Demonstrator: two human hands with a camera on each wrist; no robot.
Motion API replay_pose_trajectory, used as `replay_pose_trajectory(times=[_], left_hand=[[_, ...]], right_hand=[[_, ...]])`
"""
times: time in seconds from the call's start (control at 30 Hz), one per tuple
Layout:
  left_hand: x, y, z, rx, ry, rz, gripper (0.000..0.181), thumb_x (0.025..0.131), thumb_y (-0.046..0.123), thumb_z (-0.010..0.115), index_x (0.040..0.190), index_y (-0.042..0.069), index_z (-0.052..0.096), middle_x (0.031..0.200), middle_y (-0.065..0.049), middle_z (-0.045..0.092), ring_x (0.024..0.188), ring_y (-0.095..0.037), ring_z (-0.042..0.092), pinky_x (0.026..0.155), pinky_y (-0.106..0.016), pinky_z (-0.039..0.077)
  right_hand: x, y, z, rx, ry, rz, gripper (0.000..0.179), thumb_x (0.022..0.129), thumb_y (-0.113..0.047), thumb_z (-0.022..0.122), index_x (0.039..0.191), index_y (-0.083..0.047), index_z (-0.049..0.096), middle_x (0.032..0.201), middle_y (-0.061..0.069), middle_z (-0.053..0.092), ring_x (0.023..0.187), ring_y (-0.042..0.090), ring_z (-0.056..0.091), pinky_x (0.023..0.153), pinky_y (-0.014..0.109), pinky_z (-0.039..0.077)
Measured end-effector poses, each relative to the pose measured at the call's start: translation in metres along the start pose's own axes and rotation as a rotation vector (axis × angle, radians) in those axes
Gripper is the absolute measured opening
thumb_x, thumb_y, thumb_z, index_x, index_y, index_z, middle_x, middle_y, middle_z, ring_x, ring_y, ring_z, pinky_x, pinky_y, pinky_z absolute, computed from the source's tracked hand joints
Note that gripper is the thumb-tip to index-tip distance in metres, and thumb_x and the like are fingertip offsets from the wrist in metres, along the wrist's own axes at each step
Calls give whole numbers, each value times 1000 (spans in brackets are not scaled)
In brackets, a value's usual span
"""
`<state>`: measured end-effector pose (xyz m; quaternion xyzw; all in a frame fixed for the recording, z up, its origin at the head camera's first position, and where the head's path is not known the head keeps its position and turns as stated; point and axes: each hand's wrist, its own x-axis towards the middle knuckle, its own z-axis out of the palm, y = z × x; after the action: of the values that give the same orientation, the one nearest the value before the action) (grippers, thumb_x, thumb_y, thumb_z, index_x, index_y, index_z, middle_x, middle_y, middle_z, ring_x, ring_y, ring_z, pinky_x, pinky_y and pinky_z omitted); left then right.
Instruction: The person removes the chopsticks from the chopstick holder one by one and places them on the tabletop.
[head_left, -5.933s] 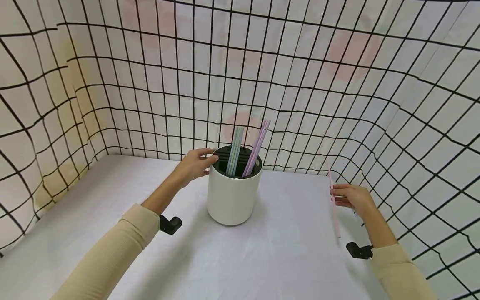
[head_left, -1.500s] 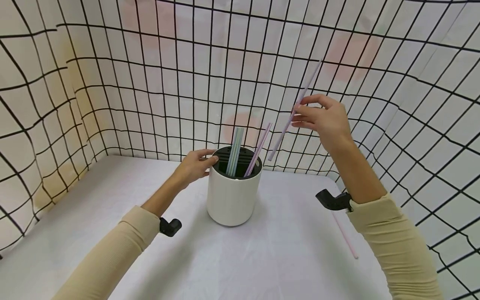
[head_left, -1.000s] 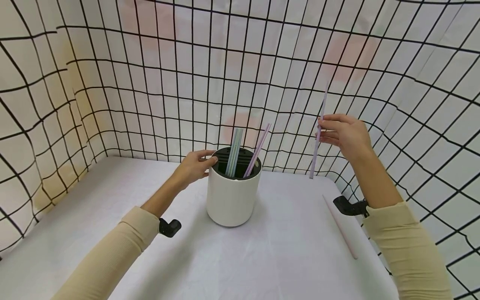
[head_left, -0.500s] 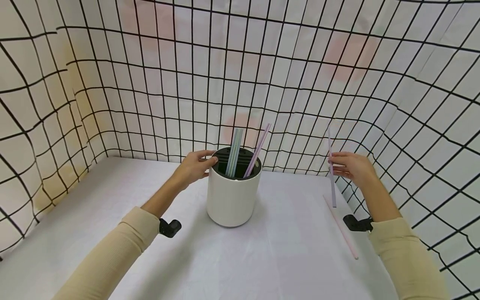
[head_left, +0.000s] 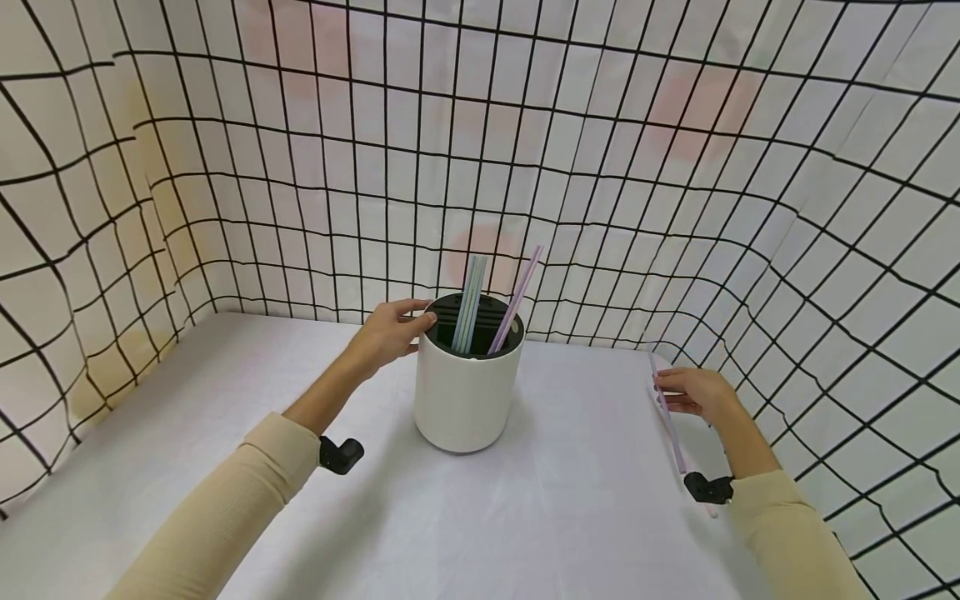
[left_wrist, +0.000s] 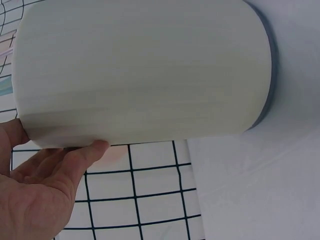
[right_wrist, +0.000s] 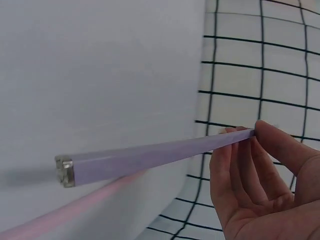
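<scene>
A white cylindrical utensil holder (head_left: 465, 400) with a black slotted top stands upright on the table. My left hand (head_left: 386, 337) grips its left rim, thumb on top and fingers against the side; the left wrist view shows the holder wall (left_wrist: 145, 75) beside the fingers. Blue-green chopsticks (head_left: 469, 304) and purple-pink chopsticks (head_left: 517, 296) lean inside it. At the far right, my right hand (head_left: 697, 393) pinches a purple chopstick (right_wrist: 135, 161) with a silver end cap, low over the table. Partly hidden behind it, a pink chopstick (right_wrist: 75, 207) lies on the table.
A black wire grid (head_left: 480, 175) encloses the white table (head_left: 555, 492) at the back and sides. The right hand is close to its right side. A black wrist device (head_left: 708, 487) sits on each forearm.
Earlier my right hand laid the pink chopstick at the right. A purple chopstick left the holder and has since been carried right and lowered beside the pink one. The left hand stays put.
</scene>
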<state>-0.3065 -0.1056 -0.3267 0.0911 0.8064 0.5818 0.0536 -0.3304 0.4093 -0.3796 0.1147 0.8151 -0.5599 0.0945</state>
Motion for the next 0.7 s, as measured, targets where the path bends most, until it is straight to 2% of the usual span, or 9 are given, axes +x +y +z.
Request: replay_pose_trajectory(times=[0.23, 0.43, 0.7], left_hand=[[1, -1, 0, 7, 1, -2, 56, 105, 32, 57, 156, 12, 42, 149, -16, 54, 138, -31, 53, 108, -44, 53], [1, 0, 0, 7, 4, -14, 56, 106, 31, 57, 156, 12, 42, 151, -16, 53, 138, -31, 53, 108, -44, 53], [2, 0, 1, 7, 5, -14, 56, 106, 31, 57, 155, 11, 42, 150, -16, 53, 137, -31, 54, 107, -45, 53]], right_hand=[[3, 31, -1, -75, 1, 62, 47, 95, -15, 73, 130, 12, 60, 88, -3, 76, 79, 12, 73, 72, 29, 65], [6, 54, -2, -83, 8, 111, 42, 96, -14, 69, 128, 13, 60, 88, -1, 76, 78, 13, 72, 70, 30, 65], [9, 66, -1, -78, 42, 128, 38, 93, -11, 71, 123, 12, 64, 83, -1, 73, 74, 12, 70, 67, 28, 64]])
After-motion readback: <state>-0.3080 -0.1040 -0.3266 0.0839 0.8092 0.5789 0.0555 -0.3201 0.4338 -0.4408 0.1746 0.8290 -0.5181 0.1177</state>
